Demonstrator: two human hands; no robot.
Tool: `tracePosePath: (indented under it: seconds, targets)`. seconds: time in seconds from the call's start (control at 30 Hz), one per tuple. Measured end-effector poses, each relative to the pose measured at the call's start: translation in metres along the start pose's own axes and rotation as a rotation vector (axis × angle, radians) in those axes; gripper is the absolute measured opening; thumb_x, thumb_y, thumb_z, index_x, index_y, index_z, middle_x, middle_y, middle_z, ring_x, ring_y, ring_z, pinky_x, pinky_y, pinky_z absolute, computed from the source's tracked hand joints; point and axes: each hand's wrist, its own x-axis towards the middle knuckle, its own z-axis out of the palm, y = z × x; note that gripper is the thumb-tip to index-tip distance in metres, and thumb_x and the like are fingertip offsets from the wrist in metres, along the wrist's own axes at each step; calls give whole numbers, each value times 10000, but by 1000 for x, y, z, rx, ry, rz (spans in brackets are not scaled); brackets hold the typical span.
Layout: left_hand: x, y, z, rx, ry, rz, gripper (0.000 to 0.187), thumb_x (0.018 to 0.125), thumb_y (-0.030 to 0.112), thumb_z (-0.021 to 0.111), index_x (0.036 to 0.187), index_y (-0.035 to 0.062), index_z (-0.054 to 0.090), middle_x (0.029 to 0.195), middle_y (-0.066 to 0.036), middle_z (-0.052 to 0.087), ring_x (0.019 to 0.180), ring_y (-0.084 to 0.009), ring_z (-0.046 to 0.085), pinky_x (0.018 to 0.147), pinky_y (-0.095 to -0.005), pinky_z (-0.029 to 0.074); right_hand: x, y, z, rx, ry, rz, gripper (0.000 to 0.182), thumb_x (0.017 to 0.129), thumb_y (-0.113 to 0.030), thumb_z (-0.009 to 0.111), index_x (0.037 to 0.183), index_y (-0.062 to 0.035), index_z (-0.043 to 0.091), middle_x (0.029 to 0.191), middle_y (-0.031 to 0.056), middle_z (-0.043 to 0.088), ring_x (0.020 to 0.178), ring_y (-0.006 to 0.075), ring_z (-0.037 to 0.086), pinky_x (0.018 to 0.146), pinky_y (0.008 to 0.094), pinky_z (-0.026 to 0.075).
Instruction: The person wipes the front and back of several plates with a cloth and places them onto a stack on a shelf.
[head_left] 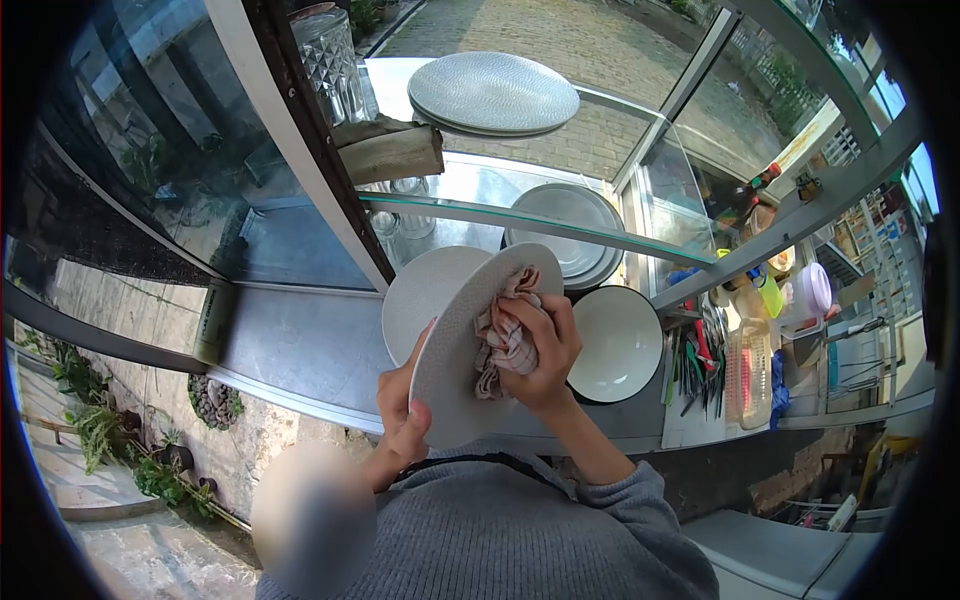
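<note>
Plate (455, 350): held tilted at its lower rim by left hand (403, 415); cloth (503, 335) pressed on it by right hand (540, 350). Risk: slipped grip, plate dropped onto bowl (620, 345).

A single head-worn fisheye camera looks forward and steeply down, close above the hands (480, 370) at centre. The worktop (300, 345) runs from 9 to 3 o'clock, glass shelves (480, 215) rise toward 12, and the wearer's sweater fills 6 o'clock.
</note>
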Motion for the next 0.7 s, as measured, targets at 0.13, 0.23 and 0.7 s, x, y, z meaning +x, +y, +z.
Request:
tracePosePath:
  seconds: [0.13, 0.23, 0.7]
  targets:
    - [-6, -6, 2, -28, -46, 3, 846, 862, 575, 401, 1301, -149, 395, 1047, -240, 636, 928, -265, 643, 799, -306, 475, 12, -12, 4, 94, 158, 127, 495, 566, -259, 759, 1035, -144, 652, 934, 83, 566, 755, 256, 595, 608, 363, 478]
    - [1, -6, 0, -51, -64, 24, 831, 870, 569, 402, 1293, -146, 408, 1054, -232, 635, 938, -257, 638, 800, -311, 475, -17, -47, 11, 118, 24, 33, 419, 652, -324, 692, 1040, -168, 664, 929, 74, 568, 739, 238, 601, 604, 353, 477]
    - [-5, -14, -3, -64, 104, -25, 852, 858, 613, 390, 1266, -132, 456, 1070, -209, 629, 972, -258, 607, 830, -324, 450, -4, -4, 6, -26, 78, 164, 516, 544, -267, 755, 1039, -154, 660, 913, 64, 563, 722, 249, 583, 600, 348, 471]
